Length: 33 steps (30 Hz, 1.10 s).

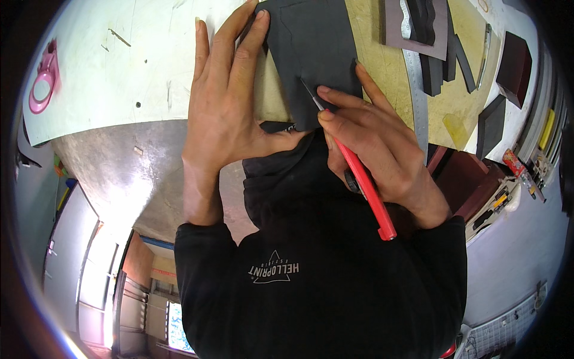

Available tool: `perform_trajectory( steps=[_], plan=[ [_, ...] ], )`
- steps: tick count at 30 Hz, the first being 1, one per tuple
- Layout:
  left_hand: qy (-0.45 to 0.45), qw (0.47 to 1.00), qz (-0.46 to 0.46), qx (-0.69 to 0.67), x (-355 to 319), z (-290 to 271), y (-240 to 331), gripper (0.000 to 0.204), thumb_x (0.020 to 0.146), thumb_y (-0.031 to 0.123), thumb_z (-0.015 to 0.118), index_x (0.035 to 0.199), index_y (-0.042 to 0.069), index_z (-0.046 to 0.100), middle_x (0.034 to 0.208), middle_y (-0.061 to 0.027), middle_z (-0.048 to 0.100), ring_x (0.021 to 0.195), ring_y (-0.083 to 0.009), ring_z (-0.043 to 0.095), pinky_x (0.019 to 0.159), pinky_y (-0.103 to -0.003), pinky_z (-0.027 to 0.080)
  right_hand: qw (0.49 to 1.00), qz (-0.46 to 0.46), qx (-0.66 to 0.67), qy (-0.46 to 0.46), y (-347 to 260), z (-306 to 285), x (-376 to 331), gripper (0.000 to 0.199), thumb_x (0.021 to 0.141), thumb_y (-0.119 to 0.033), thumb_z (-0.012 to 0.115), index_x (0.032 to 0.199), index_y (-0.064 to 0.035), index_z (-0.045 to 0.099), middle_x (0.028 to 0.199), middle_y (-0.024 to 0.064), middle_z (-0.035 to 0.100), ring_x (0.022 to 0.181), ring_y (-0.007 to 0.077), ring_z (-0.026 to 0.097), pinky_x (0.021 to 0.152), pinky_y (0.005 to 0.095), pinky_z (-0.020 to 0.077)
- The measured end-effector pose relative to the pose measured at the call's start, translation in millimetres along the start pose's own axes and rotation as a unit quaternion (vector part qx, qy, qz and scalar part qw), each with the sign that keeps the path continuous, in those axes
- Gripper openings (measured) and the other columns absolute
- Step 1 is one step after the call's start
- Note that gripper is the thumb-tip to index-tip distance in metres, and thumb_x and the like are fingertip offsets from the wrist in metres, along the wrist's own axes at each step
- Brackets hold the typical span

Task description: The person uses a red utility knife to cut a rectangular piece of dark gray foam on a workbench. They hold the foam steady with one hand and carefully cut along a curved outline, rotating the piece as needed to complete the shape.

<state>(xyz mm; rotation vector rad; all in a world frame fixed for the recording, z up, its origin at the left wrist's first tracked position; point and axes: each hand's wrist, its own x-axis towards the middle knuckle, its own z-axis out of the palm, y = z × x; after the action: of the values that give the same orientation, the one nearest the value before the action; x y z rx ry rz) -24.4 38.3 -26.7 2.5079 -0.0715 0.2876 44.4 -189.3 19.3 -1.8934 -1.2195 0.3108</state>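
A black flat sheet (317,48), foam-like or rubbery, lies at the near edge of the table with a faint line across its far part. My right hand (382,143) is closed like a pen grip around a red craft knife (362,173). Its thin blade tip meets the sheet near the middle, and the handle's end slants back toward my chest. My left hand (224,107) is spread along the sheet's left side. Two of its fingertips reach the far left corner, while the thumb stretches to the sheet's near end.
A metal ruler (417,102) runs beside my right hand on a yellowish mat (382,78). Beyond it lie black strips (431,75) and a grey-purple piece (391,27). A dark red block (514,69) stands far right; a pink tape dispenser (43,90) lies far left.
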Motion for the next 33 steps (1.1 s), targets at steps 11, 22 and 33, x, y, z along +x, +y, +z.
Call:
perform_trajectory(
  steps=[11,22,33],
  plan=[
    [-0.044,0.998,0.019,-0.029,7.8,-7.0,-8.3,0.131,0.041,0.047,0.093,0.155,0.006,0.046,0.159,-0.0214,0.044,0.146,-0.0399,0.046,0.127,-0.066,0.016,0.999,-0.021,-0.026,-0.035,2.0,-13.9,11.1,0.024,0.086,0.007,0.075,0.108,0.0021,0.07,0.089,0.0181,0.075,0.104,0.0355,0.076,0.108,0.068,0.0468],
    [-0.061,0.996,0.032,-0.052,13.9,-9.8,-12.6,0.126,0.038,0.038,0.09,0.154,0.01,0.049,0.159,-0.018,0.046,0.145,-0.0375,0.048,0.128,-0.065,0.016,0.996,-0.037,-0.009,-0.076,9.6,-27.4,16.5,0.023,0.084,0.004,0.077,0.107,0.0028,0.072,0.09,0.0192,0.075,0.102,0.0359,0.076,0.108,0.0676,0.0478],
    [-0.098,0.993,0.029,-0.057,19.1,-15.2,-14.8,0.123,0.038,0.03,0.089,0.154,0.017,0.05,0.161,-0.0105,0.046,0.147,-0.0323,0.046,0.129,-0.064,0.015,0.989,-0.043,0.022,-0.138,20.0,-45.3,23.9,0.036,0.078,-0.002,0.079,0.112,0.0024,0.07,0.094,0.0191,0.076,0.106,0.0378,0.075,0.112,0.0672,0.0429]
  ],
)
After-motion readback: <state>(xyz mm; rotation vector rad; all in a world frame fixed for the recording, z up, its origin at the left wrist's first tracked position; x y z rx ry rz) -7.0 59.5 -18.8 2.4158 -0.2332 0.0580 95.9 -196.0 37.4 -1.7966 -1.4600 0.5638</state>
